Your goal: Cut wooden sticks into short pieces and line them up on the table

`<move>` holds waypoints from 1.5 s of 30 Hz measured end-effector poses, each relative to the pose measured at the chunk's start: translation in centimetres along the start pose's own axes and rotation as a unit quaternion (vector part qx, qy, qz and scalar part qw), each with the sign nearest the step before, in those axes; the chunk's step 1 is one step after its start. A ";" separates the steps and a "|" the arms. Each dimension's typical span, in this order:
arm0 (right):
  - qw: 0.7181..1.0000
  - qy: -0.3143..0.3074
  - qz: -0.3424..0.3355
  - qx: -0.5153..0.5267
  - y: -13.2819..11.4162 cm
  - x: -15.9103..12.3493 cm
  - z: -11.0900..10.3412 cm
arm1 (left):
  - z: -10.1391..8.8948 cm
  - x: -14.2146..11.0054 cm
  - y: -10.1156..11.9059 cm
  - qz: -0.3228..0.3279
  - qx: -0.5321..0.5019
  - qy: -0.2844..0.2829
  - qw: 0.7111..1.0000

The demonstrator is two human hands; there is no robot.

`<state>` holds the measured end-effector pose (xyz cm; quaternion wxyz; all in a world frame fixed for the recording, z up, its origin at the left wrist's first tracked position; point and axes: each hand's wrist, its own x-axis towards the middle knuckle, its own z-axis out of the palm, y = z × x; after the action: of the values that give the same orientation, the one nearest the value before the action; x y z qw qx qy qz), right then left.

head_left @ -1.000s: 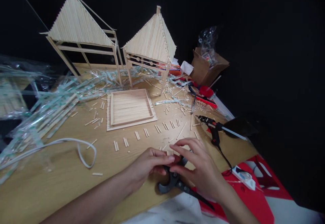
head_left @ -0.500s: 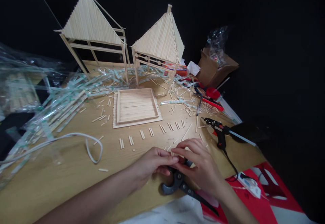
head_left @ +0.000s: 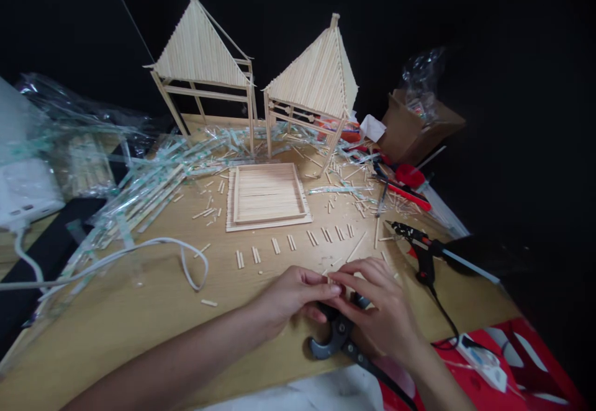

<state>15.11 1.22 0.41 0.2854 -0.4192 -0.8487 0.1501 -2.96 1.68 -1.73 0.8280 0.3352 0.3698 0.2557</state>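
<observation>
We find the left hand [head_left: 298, 294] with its fingers closed, pinching short wooden sticks [head_left: 330, 279] between thumb and fingertips. The right hand [head_left: 379, 302] meets them from the right, its fingers bent and tips at the sticks; most of the piece is hidden, and we cannot tell whether these fingers grip. Below the fingers, we note a black cutter [head_left: 343, 329] on the desk [head_left: 158, 311]. Beyond the fingers stand a row of paired stick pieces [head_left: 291, 243], a slatted wooden tray [head_left: 267, 195] and, farther back, two roofed stick models [head_left: 311, 76]. A glue gun [head_left: 423, 256] lies to their right.
</observation>
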 end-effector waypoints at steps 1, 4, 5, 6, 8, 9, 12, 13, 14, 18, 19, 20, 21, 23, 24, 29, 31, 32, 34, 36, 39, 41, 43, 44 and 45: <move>1.000 0.001 0.000 -0.001 -0.1 0.0 0.0 | 0.0 0.0 -0.1 0.002 0.000 0.008 1.000; 1.000 0.002 0.002 -0.004 -0.3 0.0 0.0 | -0.1 0.1 -0.3 0.004 0.005 0.019 1.000; 1.000 0.003 0.003 -0.005 -0.3 0.0 0.1 | -0.1 0.1 -0.3 0.005 0.009 0.020 1.000; 1.000 0.003 0.004 -0.006 -0.3 -0.1 0.1 | -0.1 0.1 -0.4 0.005 0.015 0.020 1.000; 1.000 0.004 0.003 -0.006 -0.3 -0.2 0.1 | -0.1 0.1 -0.4 0.010 0.028 0.021 0.999; 1.000 0.004 0.003 -0.006 -0.2 -0.3 0.2 | -0.2 0.1 -0.5 0.014 0.034 0.023 0.999; 1.000 0.000 0.003 -0.010 -0.1 -0.5 0.2 | -0.2 0.1 -0.5 0.020 0.048 0.032 0.998; 1.000 0.001 0.003 -0.012 -0.1 -0.5 0.1 | -0.2 0.1 -0.5 0.019 0.050 0.034 0.998; 1.000 0.004 0.004 -0.016 -0.1 -0.5 0.1 | -0.2 0.1 -0.5 0.017 0.050 0.034 0.998; 1.000 0.014 -0.008 -0.027 -0.3 -0.5 -0.1 | 0.0 0.0 -0.4 0.011 0.047 0.034 0.998; 0.999 0.013 -0.010 -0.029 -0.4 -0.5 -0.1 | 0.0 -0.1 -0.3 0.010 0.045 0.036 0.998; 0.999 0.010 -0.012 -0.031 -0.5 -0.5 -0.2 | 0.1 -0.1 -0.3 0.008 0.044 0.037 0.998; 0.999 0.006 -0.011 -0.033 -0.5 -0.5 -0.2 | 0.1 -0.2 -0.3 0.007 0.042 0.039 0.998; 0.999 0.003 -0.009 -0.038 -0.7 -0.5 -0.2 | 0.2 -0.2 -0.3 0.007 0.040 0.040 0.998; 0.999 0.002 -0.007 -0.040 -0.7 -0.5 -0.2 | 0.2 -0.2 -0.3 0.007 0.040 0.039 0.998; 0.999 -0.003 -0.010 -0.034 -0.5 0.0 -0.3 | 0.0 -0.4 -0.2 0.019 0.042 0.009 0.999; 1.000 -0.007 -0.016 -0.025 -0.4 0.5 -0.4 | -0.6 -0.9 0.2 0.027 0.053 -0.007 0.998; 1.000 -0.013 -0.015 -0.020 -0.3 0.8 -0.4 | -1.1 -1.4 0.4 0.030 0.067 0.001 0.997; 1.000 -0.025 -0.006 -0.009 -0.3 1.8 -0.3 | -2.5 -2.6 1.1 0.036 0.113 0.066 0.991; 0.999 -0.039 -0.003 0.003 -0.5 3.0 0.4 | -4.5 -4.3 1.9 0.050 0.188 0.191 0.962; 0.996 -0.078 -0.034 0.019 -1.3 5.2 2.4 | -8.0 -7.2 2.7 0.121 0.274 0.349 0.888; 0.992 -0.113 -0.058 0.018 -2.0 6.7 4.2 | -10.2 -8.6 2.7 0.178 0.346 0.383 0.838; 0.987 -0.140 -0.076 0.012 -2.8 8.1 5.9 | -11.8 -9.4 2.3 0.207 0.401 0.373 0.811; 0.985 -0.152 -0.083 0.009 -3.1 8.7 6.7 | -12.4 -9.5 2.0 0.209 0.419 0.355 0.809; 0.982 -0.163 -0.090 0.007 -3.4 9.2 7.4 | -12.9 -9.5 1.6 0.208 0.435 0.336 0.809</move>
<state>4.00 6.38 -0.46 0.1581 -0.3090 -0.9171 0.1961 -19.00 1.10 -2.79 0.3465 0.6228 0.6185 0.3310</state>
